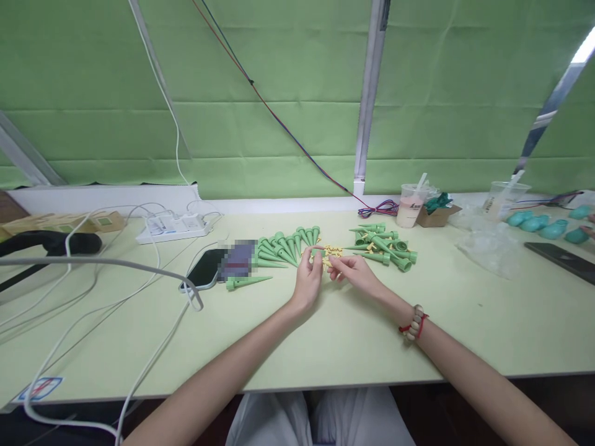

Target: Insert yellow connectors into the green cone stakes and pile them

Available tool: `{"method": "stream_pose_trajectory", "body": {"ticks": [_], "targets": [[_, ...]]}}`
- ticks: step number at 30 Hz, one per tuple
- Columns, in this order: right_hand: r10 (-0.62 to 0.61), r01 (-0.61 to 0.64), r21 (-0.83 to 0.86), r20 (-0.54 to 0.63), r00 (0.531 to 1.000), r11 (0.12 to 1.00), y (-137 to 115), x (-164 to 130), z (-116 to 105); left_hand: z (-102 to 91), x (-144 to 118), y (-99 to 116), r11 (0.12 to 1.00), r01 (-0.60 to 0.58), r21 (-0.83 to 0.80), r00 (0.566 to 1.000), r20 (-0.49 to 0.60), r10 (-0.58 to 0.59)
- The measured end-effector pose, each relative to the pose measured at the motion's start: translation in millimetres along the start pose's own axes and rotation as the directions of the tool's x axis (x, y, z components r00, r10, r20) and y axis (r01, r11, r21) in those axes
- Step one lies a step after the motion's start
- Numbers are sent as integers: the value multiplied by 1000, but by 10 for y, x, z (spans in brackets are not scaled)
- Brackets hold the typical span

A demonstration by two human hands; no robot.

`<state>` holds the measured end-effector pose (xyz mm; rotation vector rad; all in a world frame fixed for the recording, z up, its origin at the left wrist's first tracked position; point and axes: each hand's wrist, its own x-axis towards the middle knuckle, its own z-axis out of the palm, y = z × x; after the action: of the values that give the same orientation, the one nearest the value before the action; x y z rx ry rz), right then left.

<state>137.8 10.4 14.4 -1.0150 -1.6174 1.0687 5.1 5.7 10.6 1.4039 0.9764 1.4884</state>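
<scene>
- We saw pale cloth over the person's lap at the near edge, and two bare forearms reaching out over a smooth, matte, light green table (325, 347).
- A bracelet (413, 323) of round beads on red cord circled the right wrist.
- The left hand (308, 280) stood on its edge, fingers curled, thumb and forefinger pressed together near a small yellow piece; we could not tell whether they truly gripped it.
- The right hand (356, 271) lay just beside it, fingertips drawn together toward the same spot; what they pinched was too small to make out.
- Just beyond the fingertips sat a heap of small yellow pieces (333, 251), between two groups of green plastic cones.
- The left cones (283, 246), slim and ribbed at the wide end, fanned out in a row; the right cones (383, 244) lay jumbled.
- A glossy dark phone (204, 270) rested to the left, with grey and white cables (116, 272) looping past it.
- Farther back stood a white power strip (174, 227), a clear plastic cup (411, 205) with a straw, and crumpled clear film (488, 244).
</scene>
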Motion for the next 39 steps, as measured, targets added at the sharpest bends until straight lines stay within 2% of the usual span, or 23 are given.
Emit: {"method": "stream_pose_trajectory", "body": {"ticks": [3,8,12,15,17,19,22,27,32,34,36,39], "targets": [[-30,30,4,40,999,1000,9,-2,7,6,11,8,997,62,-41,996,72,-59],[-181,175,-186,-13,983,967,-13,-23,-20,10,26,30,988,139,-68,990,12,-139],[-306,302,-428,59,950,852,-9,-39,-57,-1,20,15,997,78,-27,995,57,-76],[-342,346,-511,106,934,787,7,-45,-62,-22,10,4,1000,15,26,995,99,-18],[-318,333,-474,113,941,816,12,-49,-47,-36,3,8,998,-7,62,993,115,0],[-267,292,-371,118,957,882,9,-53,-21,-46,-6,19,997,-14,78,992,124,4],[-214,238,-249,121,969,939,-10,-56,12,-47,-16,38,999,17,34,988,155,-22],[-223,228,-282,51,974,932,-57,-60,-21,-30,-18,62,979,159,-128,970,206,-130],[-288,287,-506,78,955,814,-65,-73,-99,-21,-5,81,974,183,-134,963,222,-150],[-314,317,-538,100,944,781,-53,-71,-108,-28,-4,88,976,183,-117,958,243,-150],[-328,334,-505,106,939,796,-35,-61,-96,-40,-5,95,980,174,-99,953,268,-142],[-240,261,-308,105,965,915,6,-31,-44,-62,-13,109,987,133,-90,950,294,-102]]}}
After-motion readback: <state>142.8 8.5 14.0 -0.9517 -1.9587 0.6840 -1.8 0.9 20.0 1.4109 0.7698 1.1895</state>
